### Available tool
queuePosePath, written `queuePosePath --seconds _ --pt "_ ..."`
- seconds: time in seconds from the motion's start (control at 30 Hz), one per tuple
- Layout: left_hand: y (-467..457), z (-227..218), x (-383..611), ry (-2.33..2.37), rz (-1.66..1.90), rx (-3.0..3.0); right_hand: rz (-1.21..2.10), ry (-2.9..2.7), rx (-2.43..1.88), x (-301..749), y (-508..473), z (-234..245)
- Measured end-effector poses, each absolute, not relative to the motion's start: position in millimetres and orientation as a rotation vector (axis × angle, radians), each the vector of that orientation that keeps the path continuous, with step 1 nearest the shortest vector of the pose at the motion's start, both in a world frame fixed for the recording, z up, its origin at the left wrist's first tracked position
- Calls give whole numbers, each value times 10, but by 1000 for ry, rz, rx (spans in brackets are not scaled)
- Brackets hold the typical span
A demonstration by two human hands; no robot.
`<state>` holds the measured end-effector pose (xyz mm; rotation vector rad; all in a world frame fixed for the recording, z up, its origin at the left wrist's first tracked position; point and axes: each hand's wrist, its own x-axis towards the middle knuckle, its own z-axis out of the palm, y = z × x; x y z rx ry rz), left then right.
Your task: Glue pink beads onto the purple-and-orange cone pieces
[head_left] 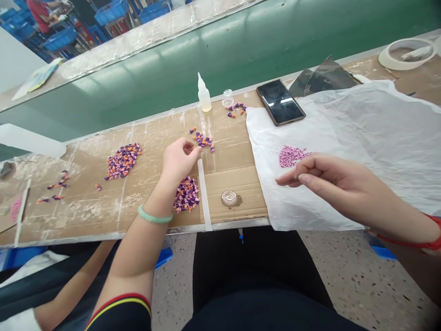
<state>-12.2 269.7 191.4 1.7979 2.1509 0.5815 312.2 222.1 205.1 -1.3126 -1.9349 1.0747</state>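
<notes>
My left hand (181, 158) is closed, thumb and index finger pinched together beside a small cluster of purple-and-orange clay pieces (204, 139). Whatever is between those fingertips is too small to make out. Below the left wrist lies a bigger pile of purple-and-pink pieces (186, 195). Over the white cloth (268, 202) hovers my right hand (320, 174), its thumb and index finger closed together and the other fingers stretched leftward. Just beyond it is a heap of tiny pink bits (290, 156). I cannot tell whether the right fingertips hold one.
A glue bottle (204, 96) stands upright at the back, near a small clear cup (228, 98). A phone (280, 102) lies on the cloth's far edge. A clear round dish (229, 198) sits in front; tape (406, 53) is far right. Another person's arm (77, 280) is at left.
</notes>
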Motion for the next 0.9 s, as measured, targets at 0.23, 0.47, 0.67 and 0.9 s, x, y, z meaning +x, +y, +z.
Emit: queuePosePath --seconds 0.23,0.47,0.67,0.9 --pt "3064 1876 40 2240 223 1897 1059 -1884 -1373 3237 2193 2052" --pt "2943 1972 -30 2127 366 1914 1017 -1811 -1341 3341 2151 2133" --pt "2610 2182 -169 1961 797 1698 793 -1781 -1396 3547 2262 2088" --pt "1962 2215 74 1603 995 1274 425 -2246 -1335 3656 2584 1638"
